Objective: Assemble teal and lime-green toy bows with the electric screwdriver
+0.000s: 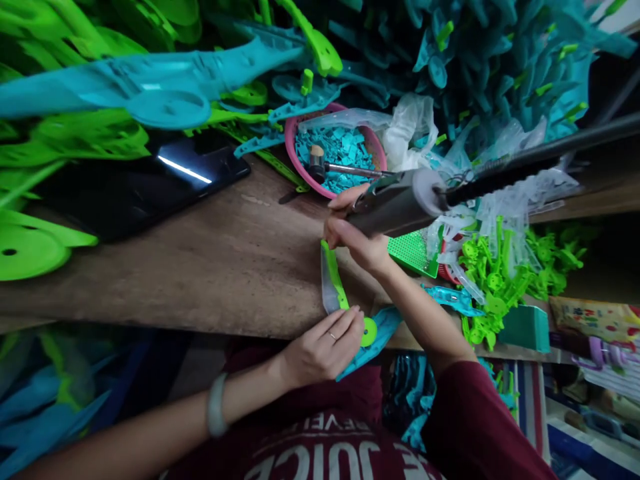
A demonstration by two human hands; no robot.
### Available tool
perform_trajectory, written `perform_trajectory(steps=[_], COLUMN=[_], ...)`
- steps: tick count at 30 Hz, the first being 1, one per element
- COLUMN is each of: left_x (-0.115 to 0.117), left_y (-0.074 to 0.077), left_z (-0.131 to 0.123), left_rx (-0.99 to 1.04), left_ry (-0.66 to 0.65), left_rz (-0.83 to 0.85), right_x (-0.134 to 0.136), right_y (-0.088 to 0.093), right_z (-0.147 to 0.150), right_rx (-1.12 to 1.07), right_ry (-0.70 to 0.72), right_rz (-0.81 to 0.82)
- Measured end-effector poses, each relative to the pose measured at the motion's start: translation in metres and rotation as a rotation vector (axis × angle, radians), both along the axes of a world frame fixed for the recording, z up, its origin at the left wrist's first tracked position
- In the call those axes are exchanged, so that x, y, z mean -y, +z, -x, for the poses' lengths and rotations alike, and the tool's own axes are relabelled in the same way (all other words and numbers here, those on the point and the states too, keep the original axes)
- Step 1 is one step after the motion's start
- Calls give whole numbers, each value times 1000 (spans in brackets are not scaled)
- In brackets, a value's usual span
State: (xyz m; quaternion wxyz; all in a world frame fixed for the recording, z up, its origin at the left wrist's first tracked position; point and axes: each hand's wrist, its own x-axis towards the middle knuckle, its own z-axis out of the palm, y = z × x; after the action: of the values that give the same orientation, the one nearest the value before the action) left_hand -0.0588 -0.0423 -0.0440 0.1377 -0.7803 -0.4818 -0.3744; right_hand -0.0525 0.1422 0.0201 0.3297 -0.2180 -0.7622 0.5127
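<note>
Lime-green plastic part [336,280] is lying near the front edge of a wooden workbench [225,267], where a worker's left hand [325,343] is holding its near end, fingers bent over it, beside a green disc [369,332] and a blue plastic piece [387,325]. The right hand [357,230] is gripping a dark power screwdriver [395,205] above the part's far end. Beyond, a pink bowl [291,141] is holding blue chips [345,143], with a small hammer [317,164] lying across them. A green perforated basket [413,250] is sitting just beside the right wrist.
</note>
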Motion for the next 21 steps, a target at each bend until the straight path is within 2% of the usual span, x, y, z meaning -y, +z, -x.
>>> perform_trajectory(steps=[2, 3, 5, 7, 10, 13, 14, 15, 17, 18, 19, 21], left_x=[2, 4, 9, 14, 16, 8, 3, -3, -17, -24, -31, -45], left_y=[1, 1, 2, 2, 8, 24, 31, 39, 55, 62, 70, 83], left_z=[9, 16, 34, 54, 77, 88, 90, 91, 91, 90, 89, 86], left_rx=[-23, -42, -84, -116, -124, -90, -73, -56, -42, -41, -41, -26], left_ry=[-6, -15, -38, -64, -112, -175, -187, -191, -190, -188, -184, -165], left_rz=[10, 17, 30, 55, 97, 104, 110, 122, 171, 203, 237, 299], right_x=[-6, -11, -26, -41, -43, -1, 19, 40, 75, 86, 91, 85], right_y=[24, 37, 60, 72, 65, 48, 43, 39, 34, 32, 31, 30], right_z=[-6, -11, -30, -58, -109, -153, -163, -170, -175, -173, -168, -153], right_rx=[-173, -268, -402, -388, -124, 68, 78, 101, 245, 335, 421, 517], right_ry=[29, -9, -176, -344, -586, -830, -808, -669, -277, -124, -34, 17], right_rz=[19, 8, -50, -92, -233, -591, -712, -820, -933, -940, -919, -835])
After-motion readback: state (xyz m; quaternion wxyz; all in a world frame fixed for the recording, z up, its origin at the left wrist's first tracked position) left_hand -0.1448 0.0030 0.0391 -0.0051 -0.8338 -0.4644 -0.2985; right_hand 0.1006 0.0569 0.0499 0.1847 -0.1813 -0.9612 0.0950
